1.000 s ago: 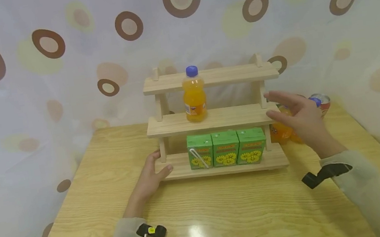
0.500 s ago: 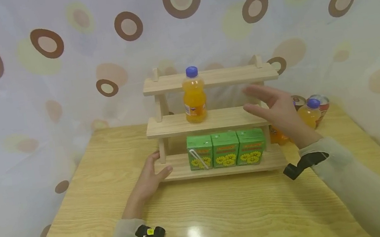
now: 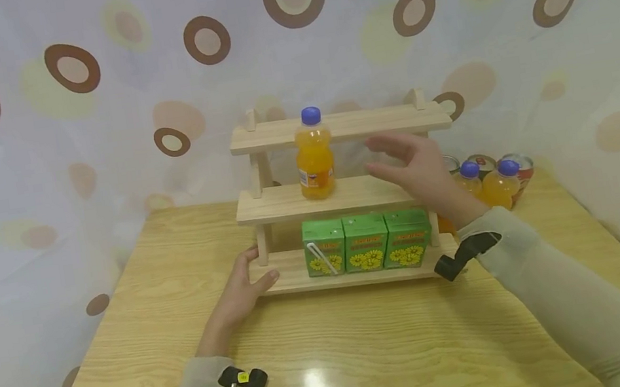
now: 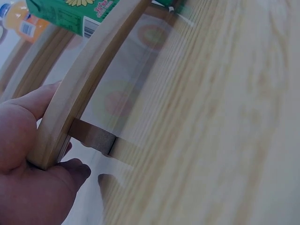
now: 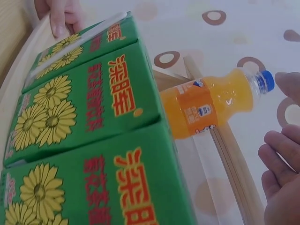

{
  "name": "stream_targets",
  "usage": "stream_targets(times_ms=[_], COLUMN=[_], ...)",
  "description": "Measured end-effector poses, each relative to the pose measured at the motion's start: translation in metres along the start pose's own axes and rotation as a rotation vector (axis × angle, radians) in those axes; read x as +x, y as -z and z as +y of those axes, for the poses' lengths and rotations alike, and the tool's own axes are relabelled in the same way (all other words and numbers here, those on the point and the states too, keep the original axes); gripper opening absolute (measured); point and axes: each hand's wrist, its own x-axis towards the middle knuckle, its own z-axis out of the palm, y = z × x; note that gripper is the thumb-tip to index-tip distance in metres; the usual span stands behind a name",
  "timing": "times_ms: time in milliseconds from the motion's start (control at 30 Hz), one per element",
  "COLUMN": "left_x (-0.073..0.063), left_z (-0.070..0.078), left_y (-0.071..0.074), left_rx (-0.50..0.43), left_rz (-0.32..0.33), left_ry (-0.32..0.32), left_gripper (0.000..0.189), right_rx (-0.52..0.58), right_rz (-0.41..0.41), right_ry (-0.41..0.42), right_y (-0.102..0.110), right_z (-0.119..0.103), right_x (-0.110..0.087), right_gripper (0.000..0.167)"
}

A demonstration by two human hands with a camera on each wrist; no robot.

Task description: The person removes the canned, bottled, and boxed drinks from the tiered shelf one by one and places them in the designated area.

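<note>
A three-tier wooden display shelf (image 3: 282, 205) stands on the table. My left hand (image 3: 238, 289) grips the left end of its bottom board, thumb on one side and fingers on the other, as the left wrist view shows (image 4: 35, 150). On the middle board stands an orange soda bottle (image 3: 315, 166) with a blue cap, upright. My right hand (image 3: 416, 165) is held to the right of this bottle, fingers spread toward it with nothing between them. In the right wrist view, its fingers (image 5: 279, 154) are apart from the bottle (image 5: 206, 105). Three green drink cartons (image 3: 367, 243) sit side by side on the bottom board.
Right of the shelf, two more orange soda bottles (image 3: 500, 185) and several cans (image 3: 525, 164) stand on the table (image 3: 331, 342), partly behind my right forearm. A patterned curtain (image 3: 120, 154) hangs behind and at both sides. The left carton has a white straw (image 3: 322, 258).
My right hand has moved left from beside the shelf's right end, over the middle tier toward the bottle. The bottles and cans at the right are more exposed. My left hand stays in place.
</note>
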Motion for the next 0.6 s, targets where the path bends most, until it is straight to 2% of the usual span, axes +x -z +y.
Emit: stream_targets(times_ms=[600], left_x=[0.000], left_z=[0.000], left_y=[0.000], left_rx=[0.006], left_rz=[-0.003], left_ry=[-0.003], left_gripper=[0.067], right_rx=[0.023], right_rz=[0.020], right_ry=[-0.024], right_y=[-0.028], right_z=[-0.014], right_x=[0.028], right_gripper=[0.065])
